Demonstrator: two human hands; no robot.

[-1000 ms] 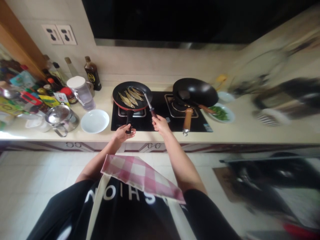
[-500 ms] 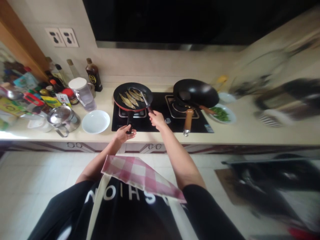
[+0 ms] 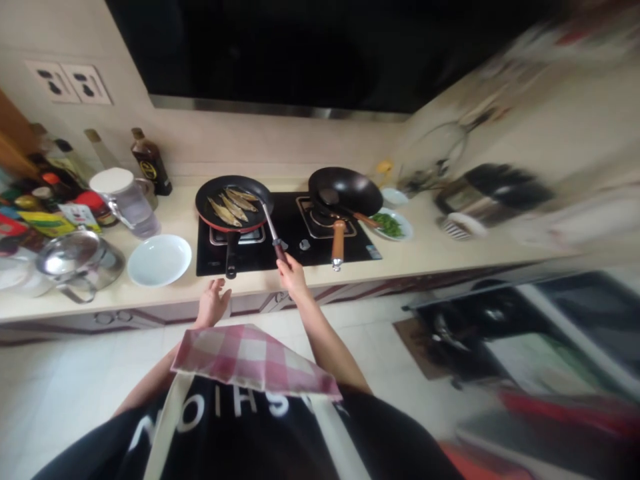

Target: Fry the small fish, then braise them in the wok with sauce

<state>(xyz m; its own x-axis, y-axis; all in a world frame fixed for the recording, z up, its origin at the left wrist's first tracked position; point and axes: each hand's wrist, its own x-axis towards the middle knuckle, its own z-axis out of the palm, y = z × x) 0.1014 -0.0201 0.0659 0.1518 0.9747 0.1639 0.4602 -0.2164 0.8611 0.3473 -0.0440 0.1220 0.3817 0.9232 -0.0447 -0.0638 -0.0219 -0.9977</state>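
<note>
My right hand [image 3: 293,277] is closed around the dark handle of a metal spatula [image 3: 271,223]. The spatula's far end reaches the right side of a black frying pan [image 3: 204,197], where its blade is hard to make out. Several small browned fish [image 3: 225,212] lie in the pan, which sits on the left burner with its black handle [image 3: 231,257] pointing toward me. Just below and left of that handle, my left hand [image 3: 213,303] is empty, its fingers apart and not touching the handle.
A wok [image 3: 345,187] with a wooden handle stands on the right burner, a second utensil in it. Beside it is a plate of chopped greens [image 3: 390,225]. A white plate [image 3: 160,260], a steel pot [image 3: 80,260], a water pitcher [image 3: 125,203] and bottles [image 3: 150,160] stand on the left.
My left hand has let go of the pan's handle and drawn back toward me. My right hand has pulled back with the spatula, and the view has turned right.
</note>
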